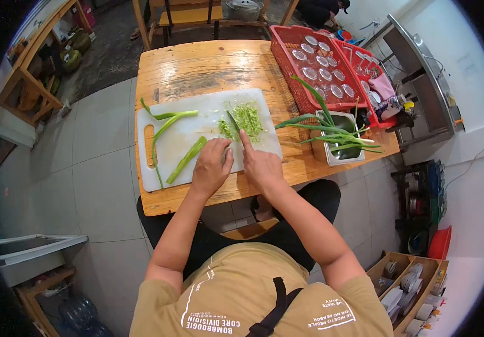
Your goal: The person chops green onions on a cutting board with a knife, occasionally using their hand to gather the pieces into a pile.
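My right hand (pixel 261 165) is closed around a knife, index finger stretched along its top; the dark blade (pixel 232 120) points away over the board. Beside it, my left hand (pixel 212 164) rests with curled fingers on the white cutting board (pixel 183 146); what lies under those fingers is hidden. Finely chopped green onion (pixel 247 119) is heaped right of the blade, with a smaller bit on its left. A cut green onion stalk (pixel 187 160) lies left of my left hand. Farther left is a longer, bent green onion (pixel 170 119).
Whole green onions (pixel 337 136) lie across a metal container (pixel 345 159) on the table's right. Behind it stands a red basket (pixel 301 84) of upturned glasses, with another red basket (pixel 388 119) beside it. The wooden table (pixel 208 62) ends close to my knees. A person (pixel 317 11) crouches far back.
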Action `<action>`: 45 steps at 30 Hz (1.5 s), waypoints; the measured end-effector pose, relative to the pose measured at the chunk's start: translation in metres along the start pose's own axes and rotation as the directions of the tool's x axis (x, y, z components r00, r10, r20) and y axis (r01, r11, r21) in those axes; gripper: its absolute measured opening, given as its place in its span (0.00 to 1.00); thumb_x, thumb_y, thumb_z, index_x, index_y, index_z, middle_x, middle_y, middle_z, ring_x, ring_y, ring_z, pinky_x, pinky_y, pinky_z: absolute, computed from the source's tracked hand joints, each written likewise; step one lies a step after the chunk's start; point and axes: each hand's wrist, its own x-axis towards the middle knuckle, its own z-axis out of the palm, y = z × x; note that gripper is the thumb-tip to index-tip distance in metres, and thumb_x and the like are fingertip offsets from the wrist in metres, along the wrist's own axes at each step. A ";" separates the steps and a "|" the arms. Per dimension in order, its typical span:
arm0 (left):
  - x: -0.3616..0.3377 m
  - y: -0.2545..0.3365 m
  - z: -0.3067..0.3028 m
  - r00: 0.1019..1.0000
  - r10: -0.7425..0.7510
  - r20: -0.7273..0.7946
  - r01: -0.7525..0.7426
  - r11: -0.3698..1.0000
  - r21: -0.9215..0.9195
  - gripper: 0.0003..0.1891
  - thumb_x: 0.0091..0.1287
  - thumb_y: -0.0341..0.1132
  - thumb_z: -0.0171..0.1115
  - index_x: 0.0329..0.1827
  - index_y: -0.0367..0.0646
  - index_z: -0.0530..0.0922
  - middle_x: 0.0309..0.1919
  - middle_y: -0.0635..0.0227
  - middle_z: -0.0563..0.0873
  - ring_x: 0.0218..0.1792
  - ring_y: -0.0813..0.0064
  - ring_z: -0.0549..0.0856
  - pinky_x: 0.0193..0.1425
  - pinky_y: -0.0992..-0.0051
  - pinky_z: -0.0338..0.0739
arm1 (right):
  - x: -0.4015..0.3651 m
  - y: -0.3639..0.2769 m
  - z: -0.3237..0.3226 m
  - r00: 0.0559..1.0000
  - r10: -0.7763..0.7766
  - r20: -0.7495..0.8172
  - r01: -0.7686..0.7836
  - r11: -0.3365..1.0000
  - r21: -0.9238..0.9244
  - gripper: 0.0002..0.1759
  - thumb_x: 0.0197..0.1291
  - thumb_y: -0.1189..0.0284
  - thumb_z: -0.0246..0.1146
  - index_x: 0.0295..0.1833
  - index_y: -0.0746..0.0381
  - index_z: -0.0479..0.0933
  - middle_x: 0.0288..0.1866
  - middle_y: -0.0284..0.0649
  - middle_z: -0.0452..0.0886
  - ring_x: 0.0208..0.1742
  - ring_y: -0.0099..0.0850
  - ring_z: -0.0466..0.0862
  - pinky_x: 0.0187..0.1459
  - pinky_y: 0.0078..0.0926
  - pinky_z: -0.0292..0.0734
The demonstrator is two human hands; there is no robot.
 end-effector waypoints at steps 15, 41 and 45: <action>-0.002 0.001 0.000 0.999 0.025 -0.047 -0.024 1.000 0.014 0.12 0.69 0.27 0.66 0.54 0.37 0.81 0.47 0.53 0.86 0.52 0.50 0.85 0.59 0.57 0.80 | -0.011 -0.002 -0.024 0.991 0.063 0.117 -0.065 0.998 0.018 0.34 0.78 0.61 0.56 0.86 0.46 0.59 0.25 0.52 0.86 0.27 0.54 0.87 0.35 0.56 0.80; 0.000 0.003 -0.006 1.000 -0.021 -0.005 0.021 0.999 -0.044 0.11 0.70 0.28 0.65 0.53 0.37 0.81 0.48 0.51 0.86 0.52 0.47 0.85 0.59 0.57 0.80 | 0.006 -0.009 -0.024 0.994 0.079 0.073 -0.074 0.995 -0.071 0.39 0.73 0.65 0.58 0.88 0.52 0.57 0.24 0.48 0.86 0.25 0.47 0.88 0.29 0.49 0.81; -0.001 0.001 -0.004 1.000 -0.005 -0.006 0.004 0.999 -0.033 0.11 0.70 0.27 0.66 0.53 0.36 0.81 0.48 0.51 0.86 0.52 0.48 0.85 0.59 0.57 0.80 | 0.004 -0.005 -0.013 0.994 0.097 0.056 -0.092 0.992 -0.085 0.41 0.70 0.66 0.59 0.88 0.53 0.57 0.24 0.50 0.87 0.26 0.49 0.88 0.32 0.49 0.83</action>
